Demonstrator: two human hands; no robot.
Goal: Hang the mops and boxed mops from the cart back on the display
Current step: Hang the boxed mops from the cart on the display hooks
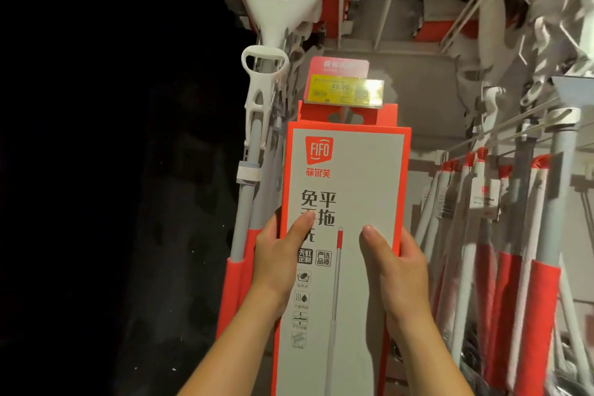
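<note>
I hold a tall boxed mop point(356, 177), grey-fronted with an orange border and a FIFO logo, upright in front of the display. My left hand point(276, 260) grips its left edge with the thumb across the front. My right hand point(395, 270) grips the right edge the same way. Right behind it another orange box point(390, 116) shows its hang tab with a cut-out slot, on a display hook under a yellow price tag point(344, 90) reading 49.90. I cannot tell whether my box is on the hook.
Loose mops with grey poles, white handles point(263, 64) and orange sleeves hang close on the left. More mops with orange sleeves point(543, 292) hang on rails at the right. Mop heads and poles crowd overhead. The far left is dark.
</note>
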